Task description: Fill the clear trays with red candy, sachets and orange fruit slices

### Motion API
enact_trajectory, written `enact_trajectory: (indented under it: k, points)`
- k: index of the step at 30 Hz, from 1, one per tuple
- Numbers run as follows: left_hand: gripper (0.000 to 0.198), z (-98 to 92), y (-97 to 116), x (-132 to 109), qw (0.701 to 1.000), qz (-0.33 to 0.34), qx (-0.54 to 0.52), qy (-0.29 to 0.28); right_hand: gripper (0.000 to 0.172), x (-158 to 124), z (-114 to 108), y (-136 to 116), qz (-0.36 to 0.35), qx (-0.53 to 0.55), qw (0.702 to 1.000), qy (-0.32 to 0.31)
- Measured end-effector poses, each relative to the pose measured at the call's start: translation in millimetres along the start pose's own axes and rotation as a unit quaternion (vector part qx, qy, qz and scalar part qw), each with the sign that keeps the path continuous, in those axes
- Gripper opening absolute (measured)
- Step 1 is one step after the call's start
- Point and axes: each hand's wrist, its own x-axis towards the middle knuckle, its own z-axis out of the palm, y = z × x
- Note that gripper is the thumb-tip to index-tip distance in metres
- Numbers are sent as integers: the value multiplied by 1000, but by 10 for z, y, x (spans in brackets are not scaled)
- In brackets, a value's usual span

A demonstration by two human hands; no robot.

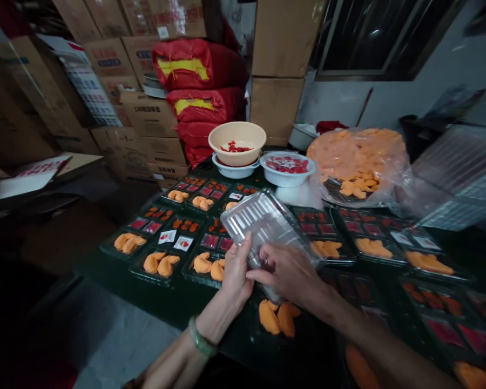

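Note:
A clear plastic lid (263, 216), tilted above the trays, is between my hands; whether it is one lid or a stack I cannot tell. My left hand (238, 270) grips its lower left edge, thumb on top. Curled fingers of my right hand (285, 267) press against the near part of the lid. Below them is a black tray with orange fortune-cookie-shaped pieces (278, 317). To the left, open trays hold similar orange pieces (161, 264), red packets (216, 241) and white packets (183, 243). Trays at the right (373, 247) look covered with clear plastic.
A cream basin (237, 141) with red bits stands on a white one at the back. Beside it is a white basin of red packets (287, 168). A large bag of orange pieces (356, 156) and stacked clear plastic (459, 173) stand at the right. Cartons (149, 113) line the wall.

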Motion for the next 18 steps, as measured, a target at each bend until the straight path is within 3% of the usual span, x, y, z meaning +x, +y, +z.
enact_trajectory:
  k: [3, 7, 9, 14, 18]
  points:
    - [25, -76, 27, -77, 999, 10, 29, -41, 26, 153, 69, -126, 14, 20, 994, -105]
    - [29, -219, 66, -125, 998, 7, 39, -47, 22, 238, 113, -19, 4, 59, 986, -155]
    - [29, -259, 73, -125, 999, 8, 33, -39, 20, 203, 116, -51, -3, 11, 989, -145]
    - [28, -252, 117, -113, 1000, 0, 2, 14, 22, 53, 63, -368, -62, -103, 992, -44]
    - [28, -229, 179, -143, 997, -35, -39, 63, 19, 6, 155, -528, -151, -45, 984, -84]
